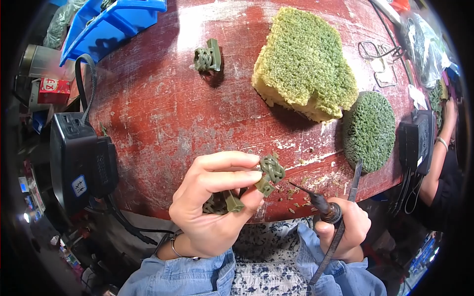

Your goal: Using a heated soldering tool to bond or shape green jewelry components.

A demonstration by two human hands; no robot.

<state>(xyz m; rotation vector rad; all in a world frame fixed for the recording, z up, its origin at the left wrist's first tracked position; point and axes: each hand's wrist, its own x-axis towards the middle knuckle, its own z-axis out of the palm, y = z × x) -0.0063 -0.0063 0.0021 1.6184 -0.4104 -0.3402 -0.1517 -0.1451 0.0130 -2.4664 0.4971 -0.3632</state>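
My left hand (pixel 212 197) pinches a small green carved piece (pixel 272 169), waxy-looking with looped openwork, between thumb and fingertips. A second green piece (pixel 232 201) with a squared end lies in the same palm, partly covered by the fingers. My right hand (pixel 348 224) is closed around a dark tool with a fine pointed tip (pixel 308 191), which points at the carved piece but stays apart from it. That hand also holds a long flat file (pixel 328 256), running from the green oval pad past the fingers toward my lap. Another carved green piece (pixel 208 55) sits on the red table.
A green-topped yellow foam block (pixel 306 64) and a green oval pad (pixel 370 130) occupy the right of the worn red table (pixel 163 138). Black corded boxes stand left (pixel 79 163) and right (pixel 417 140). A blue bin (pixel 111 29) is far left. Another person's arm (pixel 442 148) shows at right.
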